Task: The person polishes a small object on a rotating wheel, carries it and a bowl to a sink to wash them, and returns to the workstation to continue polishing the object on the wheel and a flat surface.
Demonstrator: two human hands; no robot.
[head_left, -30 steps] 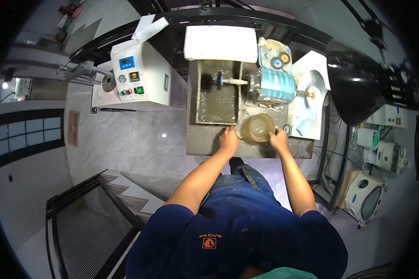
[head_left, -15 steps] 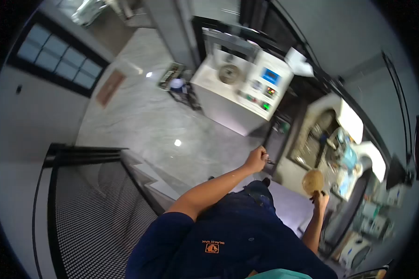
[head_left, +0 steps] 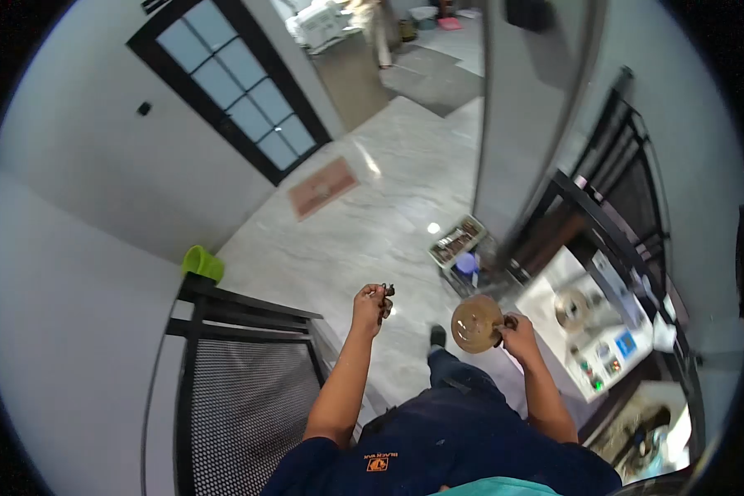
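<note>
My right hand [head_left: 518, 337] grips the edge of a round, shallow tan dish [head_left: 476, 323], with something dark under the fingers. The dish is held out in front of my legs, over the floor. To the left, my left hand [head_left: 369, 311] is closed around small dark pieces [head_left: 387, 299] that stick out past the fingertips; what they are I cannot tell. A tray of small dark items [head_left: 458, 240] and a purple-topped container [head_left: 467, 264] stand low, beyond the dish.
At right is a white machine [head_left: 587, 384] with a blue screen and a round metal plate [head_left: 572, 308]. A black mesh railing [head_left: 248, 413] runs along my left. Farther off are a green bucket [head_left: 202, 264], a pink mat [head_left: 322, 188], a glazed door [head_left: 240, 95] and a person [head_left: 380, 37].
My view has turned left, so the machine now lies at the right and the door nearer the middle. The dish is now farther left in view, still in my right hand.
</note>
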